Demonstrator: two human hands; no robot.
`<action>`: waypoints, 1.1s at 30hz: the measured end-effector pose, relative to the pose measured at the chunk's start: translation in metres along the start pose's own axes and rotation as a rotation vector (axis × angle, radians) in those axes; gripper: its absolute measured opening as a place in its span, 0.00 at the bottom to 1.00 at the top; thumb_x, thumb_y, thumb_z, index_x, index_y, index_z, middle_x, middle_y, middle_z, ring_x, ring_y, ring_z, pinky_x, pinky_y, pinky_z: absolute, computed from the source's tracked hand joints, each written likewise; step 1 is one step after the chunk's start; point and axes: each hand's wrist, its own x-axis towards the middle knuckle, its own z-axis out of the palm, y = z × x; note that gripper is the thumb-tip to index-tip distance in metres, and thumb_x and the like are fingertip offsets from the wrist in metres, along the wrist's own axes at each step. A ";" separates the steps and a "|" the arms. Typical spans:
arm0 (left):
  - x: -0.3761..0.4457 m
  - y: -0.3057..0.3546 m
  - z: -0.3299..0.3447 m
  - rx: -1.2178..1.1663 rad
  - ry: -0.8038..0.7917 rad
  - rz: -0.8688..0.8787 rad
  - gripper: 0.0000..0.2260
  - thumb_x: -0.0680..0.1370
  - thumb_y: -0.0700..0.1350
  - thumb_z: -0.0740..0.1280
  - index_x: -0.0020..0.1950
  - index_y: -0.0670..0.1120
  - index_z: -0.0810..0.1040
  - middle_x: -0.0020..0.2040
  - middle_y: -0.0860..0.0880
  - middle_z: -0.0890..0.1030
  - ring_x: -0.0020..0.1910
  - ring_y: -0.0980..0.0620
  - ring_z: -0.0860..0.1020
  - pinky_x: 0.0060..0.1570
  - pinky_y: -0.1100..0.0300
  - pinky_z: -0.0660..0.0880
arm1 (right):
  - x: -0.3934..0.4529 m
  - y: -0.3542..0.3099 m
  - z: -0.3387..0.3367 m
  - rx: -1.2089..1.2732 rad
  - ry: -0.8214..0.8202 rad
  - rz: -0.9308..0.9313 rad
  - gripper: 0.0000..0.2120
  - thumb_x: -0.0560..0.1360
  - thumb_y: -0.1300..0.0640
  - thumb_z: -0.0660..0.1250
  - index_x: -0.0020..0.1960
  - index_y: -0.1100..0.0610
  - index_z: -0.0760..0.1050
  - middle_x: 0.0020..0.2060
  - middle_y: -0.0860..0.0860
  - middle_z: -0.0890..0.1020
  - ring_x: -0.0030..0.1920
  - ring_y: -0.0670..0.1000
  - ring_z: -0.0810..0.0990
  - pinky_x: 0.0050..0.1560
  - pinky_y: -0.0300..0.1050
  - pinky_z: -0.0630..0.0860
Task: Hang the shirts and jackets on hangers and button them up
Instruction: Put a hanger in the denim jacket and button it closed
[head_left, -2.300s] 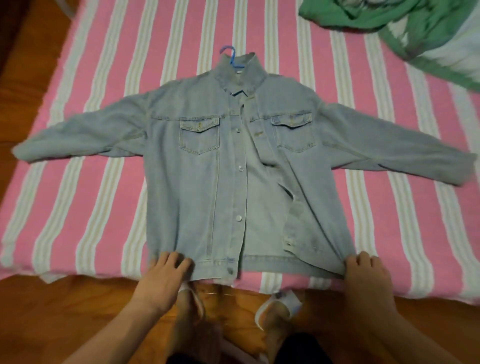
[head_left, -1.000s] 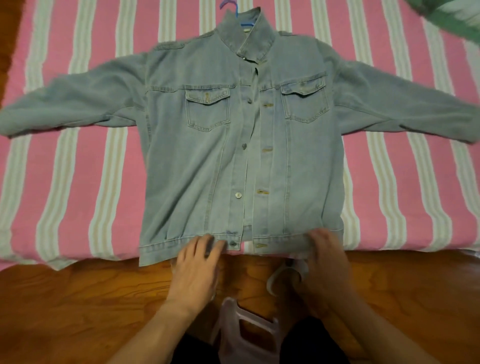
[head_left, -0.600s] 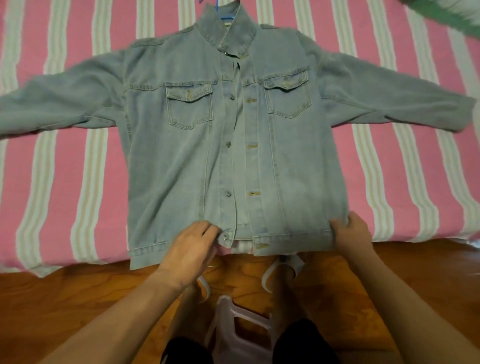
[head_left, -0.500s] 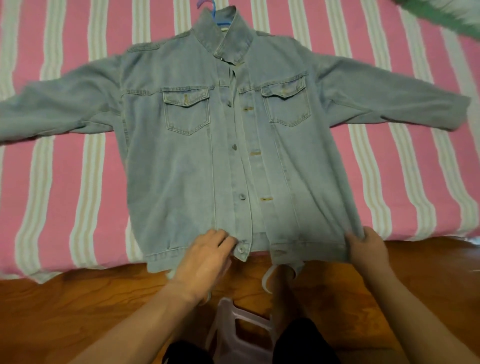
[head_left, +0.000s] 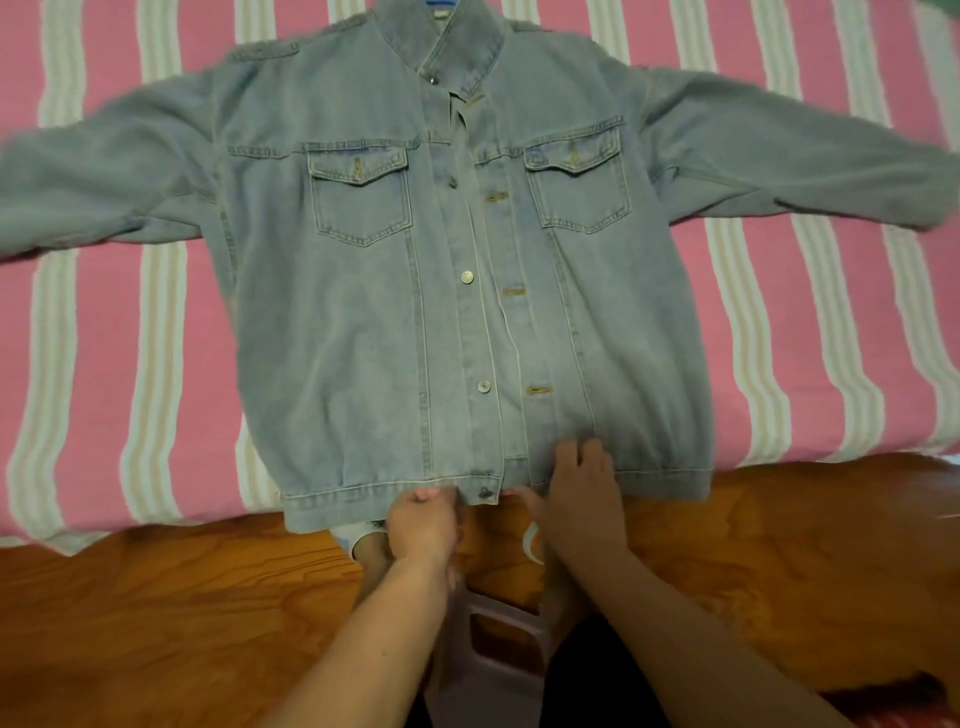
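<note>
Both hands (head_left: 423, 525) (head_left: 584, 486) pinch jacket (head_left: 363, 338) hem at bed (head_left: 130, 364) edge.

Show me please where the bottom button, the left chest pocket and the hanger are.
bottom button (head_left: 486, 492): head view, on the button's face.
left chest pocket (head_left: 362, 200): head view, middle of the pocket.
hanger (head_left: 440, 3): head view, blue part above the collar.

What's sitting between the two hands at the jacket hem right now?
In the head view, the bottom button on the jacket's waistband lies between the left hand and right hand, not yet fastened.

The hanger (head_left: 440, 3), mostly inside the collar, seems cut off above.
</note>
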 end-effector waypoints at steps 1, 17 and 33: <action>-0.007 0.002 0.004 -0.087 -0.051 -0.162 0.04 0.79 0.42 0.69 0.47 0.42 0.81 0.38 0.45 0.81 0.35 0.46 0.78 0.31 0.57 0.74 | -0.001 -0.001 0.005 -0.074 0.049 -0.006 0.28 0.71 0.33 0.69 0.56 0.52 0.65 0.53 0.53 0.69 0.53 0.53 0.70 0.50 0.48 0.75; -0.033 -0.027 0.021 -0.551 -0.222 -0.211 0.08 0.82 0.37 0.66 0.61 0.41 0.77 0.53 0.43 0.84 0.53 0.49 0.84 0.52 0.58 0.79 | 0.010 0.038 0.008 -0.468 0.099 -0.488 0.38 0.54 0.54 0.81 0.62 0.54 0.71 0.58 0.60 0.69 0.56 0.62 0.71 0.60 0.59 0.66; -0.060 -0.048 0.031 -0.305 0.119 0.413 0.11 0.78 0.32 0.69 0.51 0.43 0.69 0.36 0.42 0.70 0.36 0.48 0.72 0.39 0.62 0.75 | -0.003 0.049 -0.032 0.483 0.043 -0.210 0.10 0.75 0.56 0.74 0.55 0.50 0.79 0.46 0.39 0.78 0.47 0.41 0.76 0.45 0.30 0.67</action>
